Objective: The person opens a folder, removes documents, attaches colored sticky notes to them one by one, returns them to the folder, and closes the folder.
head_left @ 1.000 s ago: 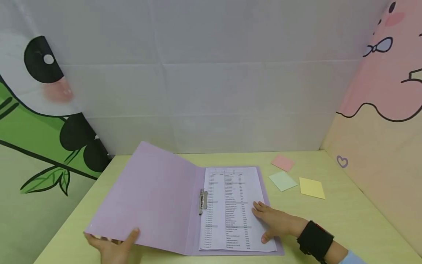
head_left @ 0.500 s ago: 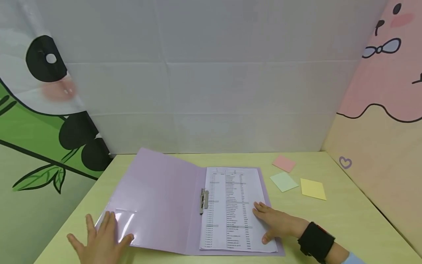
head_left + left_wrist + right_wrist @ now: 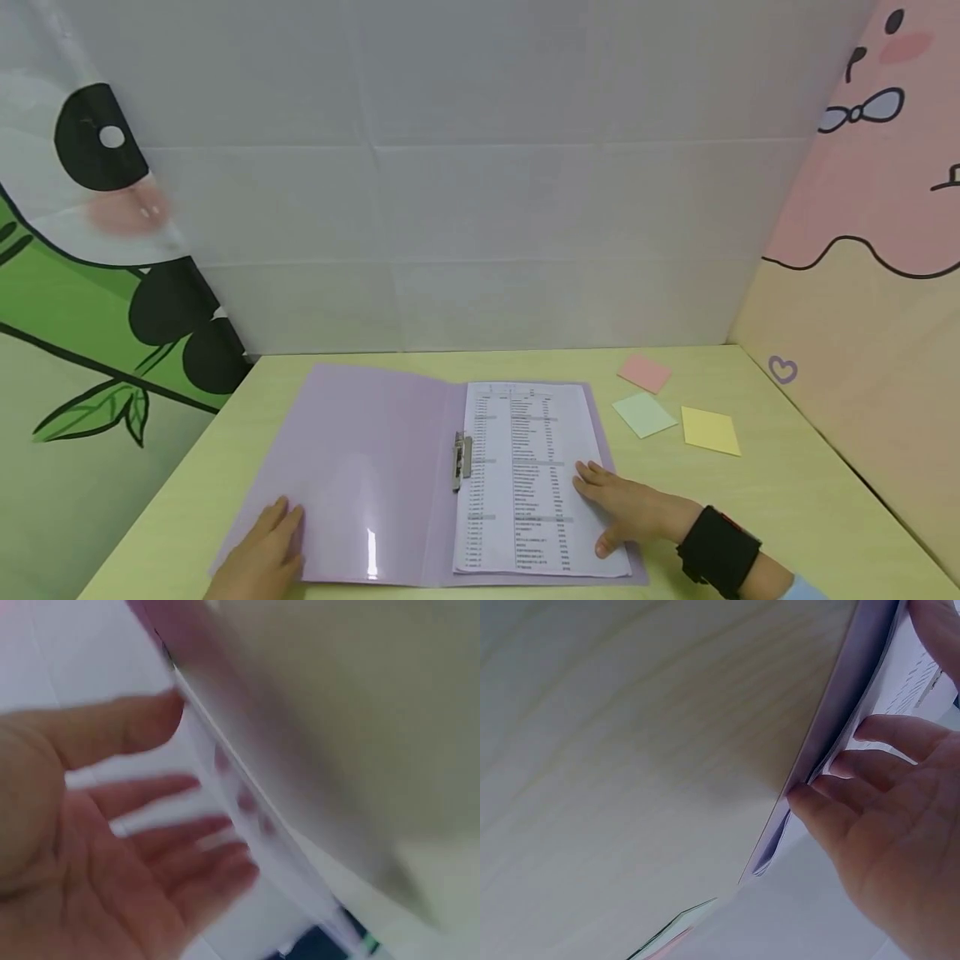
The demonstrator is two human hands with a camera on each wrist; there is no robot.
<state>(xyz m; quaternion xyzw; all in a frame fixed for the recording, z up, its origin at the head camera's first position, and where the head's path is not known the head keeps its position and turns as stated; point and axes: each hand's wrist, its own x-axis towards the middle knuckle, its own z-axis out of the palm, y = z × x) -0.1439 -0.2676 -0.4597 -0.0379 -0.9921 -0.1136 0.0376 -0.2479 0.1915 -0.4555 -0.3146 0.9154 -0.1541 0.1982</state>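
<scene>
Lilac clip folder (image 3: 437, 508), one: spread across the lower centre of the head view, upon a pale wood-grain table (image 3: 817, 508). Its cover (image 3: 360, 450) lies to the left of the spine; the printed sheets (image 3: 536, 483) lie to the right, a metal clip (image 3: 461, 461) at their left margin. Left hand (image 3: 262, 550), one: lower left of the frame, your fingers laid extended over the cover's lower left corner, thumb by the edge, nothing gripped. Right hand (image 3: 637, 508), one, with black wrist strap (image 3: 718, 550): your relaxed fingers rest on the sheets' lower right edge, nothing gripped. Step in hand, as judged: laying the cover back and settling it, while you steady the sheets. Condition: shadow shows beside the cover's edge in the left wrist view; whether it lies fully flat cannot be told. Next move, as judged, calls for light, even pressure from your left fingertips and a slow release, in case the cover springs up. Also listed, right of the folder and apart from both hands: paper notes, one pink (image 3: 643, 373), one pale green (image 3: 645, 413), one yellow (image 3: 710, 431).
</scene>
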